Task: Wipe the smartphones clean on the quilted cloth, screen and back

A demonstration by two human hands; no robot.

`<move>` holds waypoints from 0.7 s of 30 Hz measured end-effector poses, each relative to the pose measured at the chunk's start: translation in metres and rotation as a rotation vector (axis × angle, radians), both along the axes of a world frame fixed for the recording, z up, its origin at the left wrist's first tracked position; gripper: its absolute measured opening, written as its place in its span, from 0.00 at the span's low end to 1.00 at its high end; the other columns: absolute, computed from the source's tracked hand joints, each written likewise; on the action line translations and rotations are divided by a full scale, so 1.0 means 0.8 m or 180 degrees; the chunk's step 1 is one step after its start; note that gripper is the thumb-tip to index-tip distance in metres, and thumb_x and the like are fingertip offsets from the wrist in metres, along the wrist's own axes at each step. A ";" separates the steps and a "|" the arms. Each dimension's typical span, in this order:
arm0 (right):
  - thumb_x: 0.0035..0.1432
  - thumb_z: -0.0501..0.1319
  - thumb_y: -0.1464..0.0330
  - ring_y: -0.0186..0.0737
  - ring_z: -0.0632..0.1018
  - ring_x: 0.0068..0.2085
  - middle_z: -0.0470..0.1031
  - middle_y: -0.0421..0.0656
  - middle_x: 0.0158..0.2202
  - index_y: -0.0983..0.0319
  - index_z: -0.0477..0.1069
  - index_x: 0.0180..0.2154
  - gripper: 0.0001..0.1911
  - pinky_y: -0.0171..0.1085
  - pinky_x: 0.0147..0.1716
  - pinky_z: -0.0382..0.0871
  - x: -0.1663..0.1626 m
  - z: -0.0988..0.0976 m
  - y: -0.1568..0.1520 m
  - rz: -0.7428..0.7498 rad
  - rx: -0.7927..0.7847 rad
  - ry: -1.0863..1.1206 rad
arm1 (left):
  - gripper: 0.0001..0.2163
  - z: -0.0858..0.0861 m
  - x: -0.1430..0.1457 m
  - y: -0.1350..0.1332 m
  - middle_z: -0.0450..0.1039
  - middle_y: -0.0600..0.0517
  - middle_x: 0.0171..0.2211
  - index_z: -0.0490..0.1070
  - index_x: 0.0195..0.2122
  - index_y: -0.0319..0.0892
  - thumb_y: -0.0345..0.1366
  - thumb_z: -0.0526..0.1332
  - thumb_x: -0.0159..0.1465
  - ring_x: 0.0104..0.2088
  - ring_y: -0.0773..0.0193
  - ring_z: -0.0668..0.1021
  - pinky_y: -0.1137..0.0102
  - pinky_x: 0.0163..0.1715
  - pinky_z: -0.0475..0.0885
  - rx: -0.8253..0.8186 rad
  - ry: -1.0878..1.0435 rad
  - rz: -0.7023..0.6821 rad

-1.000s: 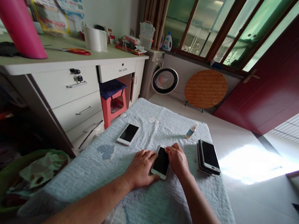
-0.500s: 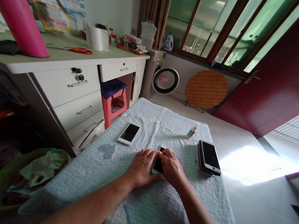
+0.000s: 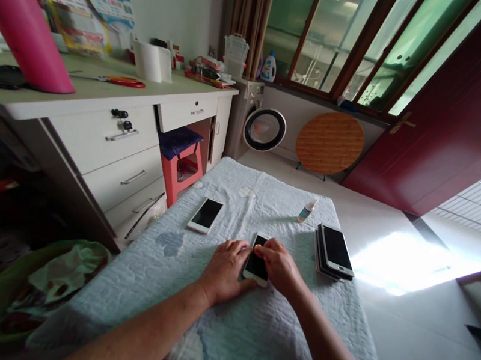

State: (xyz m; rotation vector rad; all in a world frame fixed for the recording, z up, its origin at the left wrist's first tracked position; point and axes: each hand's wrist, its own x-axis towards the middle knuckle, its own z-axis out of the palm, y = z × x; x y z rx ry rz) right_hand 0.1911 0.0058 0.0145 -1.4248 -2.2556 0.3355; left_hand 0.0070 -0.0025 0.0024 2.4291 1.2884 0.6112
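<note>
A white phone (image 3: 256, 263) with a dark screen lies on a pale blue towel (image 3: 218, 322) spread over a low table. My left hand (image 3: 224, 270) rests flat beside it, fingers against its left edge, steadying it. My right hand (image 3: 281, 265) lies over the phone's right side, fingers curled and pressing on the screen. A second white phone (image 3: 205, 214) lies to the left, apart from both hands. A stack of phones (image 3: 334, 251) sits to the right. A small spray bottle (image 3: 307, 210) stands behind it.
A white desk with drawers (image 3: 110, 135) stands on the left, with a pink roll (image 3: 23, 24) and scissors on top. A red stool (image 3: 181, 164) is tucked beside it. A green basket (image 3: 22, 291) sits on the floor at lower left. A dark red door (image 3: 461, 111) is open at the right.
My right hand slid from the phone's top right corner onto the screen, then drew back a little to the right. My left hand stayed against the phone's left edge.
</note>
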 end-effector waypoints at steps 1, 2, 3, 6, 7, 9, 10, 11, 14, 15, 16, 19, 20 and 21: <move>0.63 0.52 0.71 0.36 0.69 0.35 0.68 0.41 0.33 0.58 0.76 0.34 0.14 0.32 0.36 0.61 0.001 -0.002 0.010 -0.0088 0.0027 0.0003 | 0.29 0.001 0.000 0.000 0.66 0.46 0.51 0.66 0.54 0.45 0.52 0.67 0.53 0.52 0.49 0.68 0.58 0.53 0.62 -0.0005 -0.0001 0.0009; 0.62 0.52 0.72 0.36 0.69 0.35 0.68 0.41 0.34 0.58 0.76 0.33 0.13 0.32 0.36 0.61 0.002 -0.004 0.020 -0.0165 0.0052 -0.0008 | 0.30 0.002 0.000 0.000 0.67 0.46 0.51 0.66 0.54 0.46 0.52 0.66 0.53 0.51 0.49 0.68 0.58 0.53 0.62 -0.0014 -0.0003 0.0023; 0.61 0.53 0.73 0.36 0.69 0.35 0.68 0.41 0.33 0.58 0.76 0.33 0.13 0.32 0.36 0.61 0.002 -0.006 0.030 -0.0238 0.0078 -0.0029 | 0.30 0.002 0.001 -0.001 0.67 0.46 0.51 0.66 0.54 0.46 0.53 0.66 0.53 0.51 0.49 0.68 0.58 0.53 0.62 -0.0027 -0.0002 0.0037; 0.59 0.54 0.75 0.37 0.69 0.36 0.68 0.42 0.32 0.59 0.76 0.32 0.13 0.32 0.37 0.61 -0.001 -0.011 0.053 -0.0361 0.0101 -0.0134 | 0.30 0.002 0.001 -0.001 0.67 0.46 0.50 0.66 0.54 0.46 0.56 0.65 0.54 0.51 0.48 0.68 0.57 0.53 0.62 -0.0051 0.0018 0.0060; 0.58 0.54 0.76 0.37 0.69 0.36 0.68 0.42 0.33 0.60 0.77 0.32 0.13 0.33 0.37 0.61 -0.003 -0.013 0.058 -0.0382 0.0095 -0.0162 | 0.30 0.001 0.001 -0.001 0.67 0.46 0.50 0.66 0.54 0.46 0.56 0.65 0.54 0.51 0.48 0.68 0.57 0.53 0.62 -0.0050 0.0026 0.0061; 0.58 0.53 0.76 0.37 0.69 0.37 0.68 0.43 0.33 0.60 0.77 0.32 0.14 0.33 0.38 0.61 -0.007 -0.016 0.062 -0.0395 0.0094 -0.0194 | 0.32 -0.001 0.002 -0.001 0.67 0.46 0.51 0.65 0.55 0.45 0.57 0.64 0.54 0.51 0.48 0.68 0.56 0.53 0.61 -0.0030 0.0030 0.0057; 0.59 0.53 0.76 0.37 0.69 0.37 0.68 0.43 0.34 0.60 0.77 0.33 0.14 0.33 0.38 0.61 -0.010 -0.017 0.062 -0.0379 0.0101 -0.0198 | 0.32 -0.002 0.002 -0.001 0.67 0.46 0.52 0.64 0.56 0.45 0.57 0.64 0.54 0.52 0.48 0.68 0.56 0.53 0.61 -0.0016 0.0022 0.0046; 0.59 0.53 0.76 0.37 0.69 0.37 0.68 0.43 0.34 0.60 0.77 0.33 0.14 0.33 0.38 0.62 -0.012 -0.017 0.061 -0.0349 0.0111 -0.0199 | 0.32 -0.002 0.001 -0.001 0.67 0.46 0.52 0.63 0.56 0.45 0.57 0.64 0.55 0.52 0.48 0.68 0.56 0.53 0.61 -0.0002 0.0010 0.0026; 0.60 0.52 0.75 0.37 0.69 0.38 0.68 0.44 0.35 0.60 0.76 0.34 0.14 0.33 0.39 0.62 -0.015 -0.017 0.057 -0.0233 0.0130 -0.0195 | 0.31 -0.002 0.001 -0.001 0.67 0.46 0.53 0.64 0.56 0.44 0.56 0.63 0.56 0.51 0.49 0.68 0.56 0.54 0.61 0.0025 -0.0014 -0.0063; 0.60 0.52 0.76 0.37 0.69 0.38 0.68 0.44 0.36 0.60 0.76 0.34 0.14 0.33 0.39 0.62 -0.016 -0.017 0.057 -0.0210 0.0123 -0.0207 | 0.30 -0.002 0.001 -0.002 0.68 0.46 0.53 0.65 0.55 0.44 0.56 0.63 0.56 0.51 0.49 0.68 0.56 0.53 0.61 0.0028 -0.0014 -0.0083; 0.60 0.53 0.76 0.37 0.69 0.38 0.68 0.44 0.36 0.60 0.76 0.34 0.14 0.32 0.39 0.62 -0.015 -0.016 0.057 -0.0209 0.0121 -0.0225 | 0.30 -0.001 0.001 -0.002 0.68 0.46 0.53 0.65 0.55 0.44 0.56 0.63 0.56 0.51 0.49 0.68 0.56 0.53 0.61 0.0030 -0.0015 -0.0089; 0.60 0.53 0.76 0.37 0.69 0.38 0.68 0.43 0.35 0.60 0.77 0.36 0.14 0.33 0.39 0.62 -0.011 -0.016 0.062 -0.0278 0.0139 -0.0295 | 0.29 0.000 0.002 -0.002 0.69 0.47 0.52 0.66 0.54 0.44 0.55 0.64 0.56 0.50 0.49 0.68 0.56 0.53 0.61 0.0026 -0.0034 -0.0070; 0.60 0.53 0.76 0.37 0.69 0.38 0.68 0.43 0.35 0.60 0.77 0.36 0.14 0.33 0.39 0.62 -0.009 -0.016 0.064 -0.0319 0.0151 -0.0311 | 0.29 0.001 0.002 -0.003 0.69 0.47 0.52 0.66 0.54 0.44 0.55 0.64 0.56 0.50 0.49 0.68 0.57 0.53 0.61 0.0024 -0.0042 -0.0061; 0.60 0.53 0.76 0.37 0.69 0.37 0.68 0.44 0.35 0.60 0.77 0.37 0.14 0.33 0.40 0.62 -0.006 -0.017 0.065 -0.0364 0.0161 -0.0321 | 0.29 0.001 0.002 -0.003 0.69 0.47 0.52 0.67 0.53 0.44 0.54 0.64 0.56 0.50 0.49 0.68 0.57 0.53 0.62 0.0022 -0.0045 -0.0061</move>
